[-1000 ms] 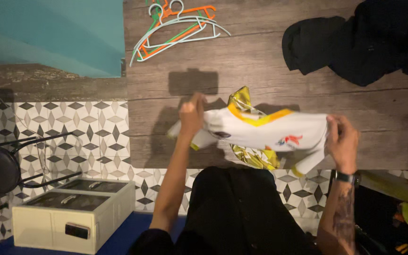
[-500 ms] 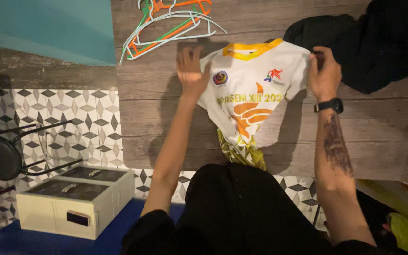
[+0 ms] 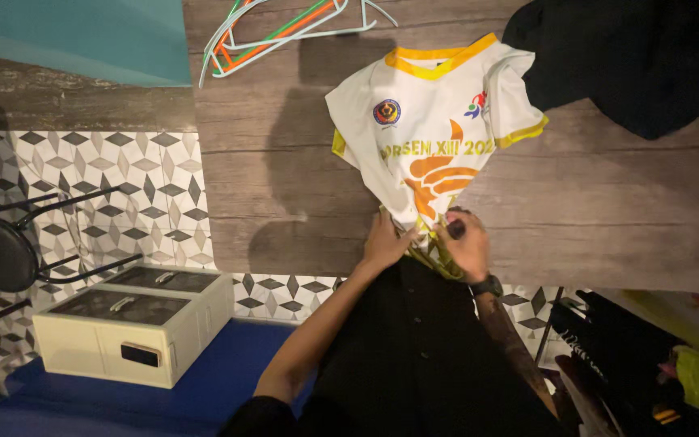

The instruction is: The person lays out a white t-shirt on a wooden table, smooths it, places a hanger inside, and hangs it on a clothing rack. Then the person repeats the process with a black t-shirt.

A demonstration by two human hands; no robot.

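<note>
Both hands gather the hem of the white jersey [image 3: 434, 137].
Left hand [image 3: 384, 243] and right hand [image 3: 467, 247] each grasp its bottom edge; jersey lies flat on table [image 3: 285, 170], below hangers [image 3: 285, 28]; next, probably a fold upward.

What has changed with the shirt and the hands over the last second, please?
The white and yellow shirt, bunched a second ago, now lies spread flat. The left hand and right hand left its shoulders and now grip its bottom hem. The hangers and dark clothes stayed on the table.
</note>
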